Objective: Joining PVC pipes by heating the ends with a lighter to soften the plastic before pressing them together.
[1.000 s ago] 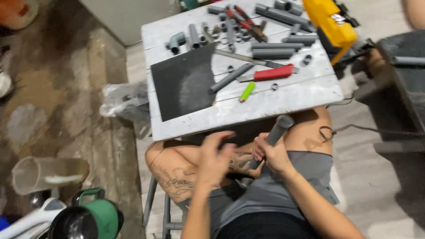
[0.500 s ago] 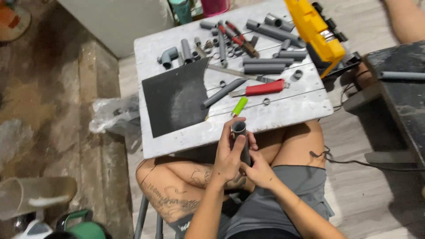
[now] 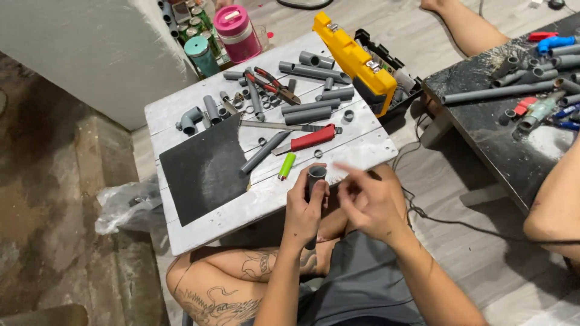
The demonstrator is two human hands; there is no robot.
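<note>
My left hand (image 3: 304,208) grips a short grey pipe (image 3: 315,176) upright, its open end facing up, just in front of the near edge of the white wooden table (image 3: 199,234). My right hand (image 3: 368,202) hovers beside the pipe with fingers spread, touching nothing. On the table close by lie a green lighter (image 3: 286,165), a red-handled saw (image 3: 302,140) and a longer grey pipe (image 3: 263,153). A black square sheet (image 3: 202,169) covers the table's left part.
Several grey pipe pieces and elbows (image 3: 311,111), red pliers (image 3: 270,83) and a yellow toolbox (image 3: 356,60) sit at the table's far side. A pink cup (image 3: 235,31) stands behind. A dark bench (image 3: 501,121) with pipes and another person's arm (image 3: 553,205) lie right. A black cable (image 3: 441,217) crosses the floor.
The view shifted so the table sits lower and nearer. My right hand has let go of the pipe and opened; the left hand alone now holds it upright.
</note>
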